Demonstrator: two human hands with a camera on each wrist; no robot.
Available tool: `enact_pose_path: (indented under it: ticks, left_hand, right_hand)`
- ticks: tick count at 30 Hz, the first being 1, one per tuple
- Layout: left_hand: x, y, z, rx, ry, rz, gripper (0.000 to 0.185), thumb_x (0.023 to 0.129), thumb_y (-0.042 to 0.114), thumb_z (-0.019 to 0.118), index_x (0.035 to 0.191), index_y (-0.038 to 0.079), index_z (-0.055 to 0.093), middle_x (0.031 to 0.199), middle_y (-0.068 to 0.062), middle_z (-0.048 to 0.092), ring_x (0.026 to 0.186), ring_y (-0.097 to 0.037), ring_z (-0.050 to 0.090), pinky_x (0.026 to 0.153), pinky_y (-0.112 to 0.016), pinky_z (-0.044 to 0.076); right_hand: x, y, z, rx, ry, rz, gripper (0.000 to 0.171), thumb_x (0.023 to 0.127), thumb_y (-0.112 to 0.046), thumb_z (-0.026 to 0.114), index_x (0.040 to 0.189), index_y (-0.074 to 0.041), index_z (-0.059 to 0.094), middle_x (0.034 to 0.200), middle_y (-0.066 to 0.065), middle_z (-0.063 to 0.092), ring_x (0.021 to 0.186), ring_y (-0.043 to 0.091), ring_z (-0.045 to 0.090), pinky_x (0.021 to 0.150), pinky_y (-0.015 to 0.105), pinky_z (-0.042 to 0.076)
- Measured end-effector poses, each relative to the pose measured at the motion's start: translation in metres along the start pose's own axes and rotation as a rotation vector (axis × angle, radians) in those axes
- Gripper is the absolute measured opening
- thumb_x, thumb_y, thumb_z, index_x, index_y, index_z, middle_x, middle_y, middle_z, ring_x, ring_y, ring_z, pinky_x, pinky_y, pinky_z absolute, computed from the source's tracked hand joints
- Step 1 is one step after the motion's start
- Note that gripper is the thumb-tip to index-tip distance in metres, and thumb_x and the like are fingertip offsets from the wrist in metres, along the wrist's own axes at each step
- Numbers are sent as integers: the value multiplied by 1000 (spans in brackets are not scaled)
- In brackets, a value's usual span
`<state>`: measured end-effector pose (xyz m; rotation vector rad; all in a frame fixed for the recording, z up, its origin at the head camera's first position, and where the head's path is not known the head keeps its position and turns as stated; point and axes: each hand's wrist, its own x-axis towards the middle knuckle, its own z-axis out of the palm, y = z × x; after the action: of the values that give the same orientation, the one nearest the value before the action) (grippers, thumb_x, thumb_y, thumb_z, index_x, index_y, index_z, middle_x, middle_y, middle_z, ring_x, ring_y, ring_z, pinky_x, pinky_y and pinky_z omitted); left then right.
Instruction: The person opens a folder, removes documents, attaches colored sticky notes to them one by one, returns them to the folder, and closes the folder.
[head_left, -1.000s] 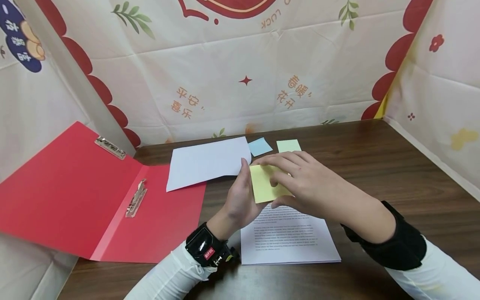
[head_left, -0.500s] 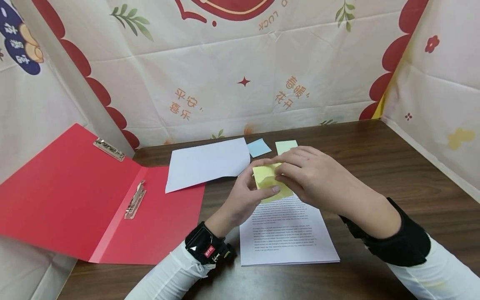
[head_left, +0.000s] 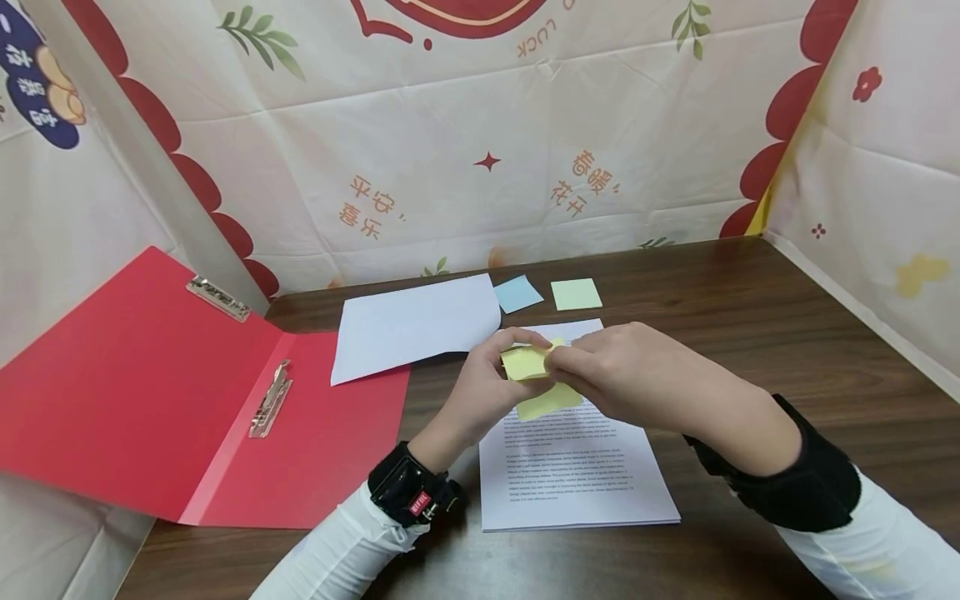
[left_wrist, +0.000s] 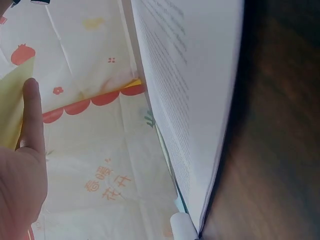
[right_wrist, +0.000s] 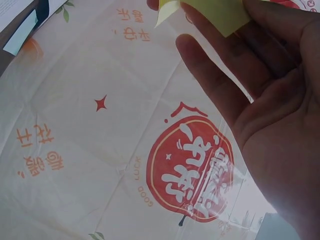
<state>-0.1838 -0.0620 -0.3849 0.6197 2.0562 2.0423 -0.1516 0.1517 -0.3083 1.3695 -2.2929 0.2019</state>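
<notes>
Both hands meet over a stack of printed pages [head_left: 577, 471] on the dark wooden table [head_left: 750, 333]. My left hand [head_left: 512, 368] grips a small yellow sticky-note pad [head_left: 551, 402] from the left, thumb on top. My right hand [head_left: 564, 363] pinches the pad's top yellow sheet [head_left: 523, 363], which curls up away from the rest. The left wrist view shows one finger [left_wrist: 32, 117] against the yellow paper [left_wrist: 10, 107], beside the printed pages [left_wrist: 185, 95]. In the right wrist view, the right fingers [right_wrist: 240, 75] hold yellow paper [right_wrist: 215, 12].
An open red folder [head_left: 150, 392] with metal clips [head_left: 272, 398] lies at the left, partly off the table. A blank white sheet [head_left: 416, 325] overlaps its corner. Blue [head_left: 519, 293] and green [head_left: 576, 294] sticky notes lie behind the hands. Printed cloth walls surround the table.
The right fingers have gone from lying flat over the yellow pad to pinching its top sheet, which now lifts. Both hands drew together; the green note is uncovered.
</notes>
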Motion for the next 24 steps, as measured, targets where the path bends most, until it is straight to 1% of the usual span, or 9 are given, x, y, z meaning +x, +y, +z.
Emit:
enact_pose_path:
  ticks: [4,7,9,12,14,17,22,24]
  left_hand:
    - [0,-1,0,144,-8,22,30,91,-1,78,120,6,78,127,-13,72,95,-9,66,78,-22,58]
    - [0,-4,0,186,-19,25,29,94,1,76,121,8,79,122,-12,76,94,-8,66,79,-22,57]
    - [0,-5,-1,191,-33,26,29,95,1,74,122,8,79,121,-13,77,92,-8,66,77,-21,56]
    - [0,-7,-1,182,-56,18,27,96,2,73,123,5,78,118,-14,78,85,-7,67,73,-20,54]
    - [0,-7,0,176,-73,8,27,96,2,73,122,3,78,115,-15,78,82,-7,67,71,-20,53]
    - [0,-6,1,154,-95,-18,28,95,1,74,122,0,76,112,-18,79,81,-7,69,72,-21,55]
    - [-2,-1,3,132,-107,-58,31,94,-1,73,125,-3,72,109,-22,78,83,-9,71,75,-24,59]
    - [-3,1,4,143,-108,-66,35,93,-2,73,128,-1,70,109,-21,78,84,-10,71,75,-25,60]
  right_hand:
    - [-1,0,1,12,-36,-5,24,89,-10,85,103,-15,67,73,-10,69,60,1,48,57,19,45]
    - [-2,0,1,24,-36,11,23,89,-8,85,103,-14,68,76,-9,72,61,1,49,57,18,46]
    - [-2,1,0,28,-17,20,24,88,-6,86,104,-13,70,79,-8,75,62,1,50,58,18,48]
    - [-3,5,1,29,47,18,27,84,-2,87,104,-10,71,80,-6,75,61,1,50,57,18,50]
    - [-3,8,1,28,90,10,31,81,2,87,104,-9,70,78,-5,73,58,0,47,54,17,47]
    - [-2,12,1,47,134,15,32,80,6,86,104,-8,71,77,-4,73,56,0,46,52,16,46]
    - [-2,16,-4,82,131,81,32,81,8,86,107,-7,74,89,1,80,63,3,62,59,21,59]
    - [-2,17,-6,79,129,103,33,80,7,87,108,-6,74,92,3,81,67,5,67,63,24,62]
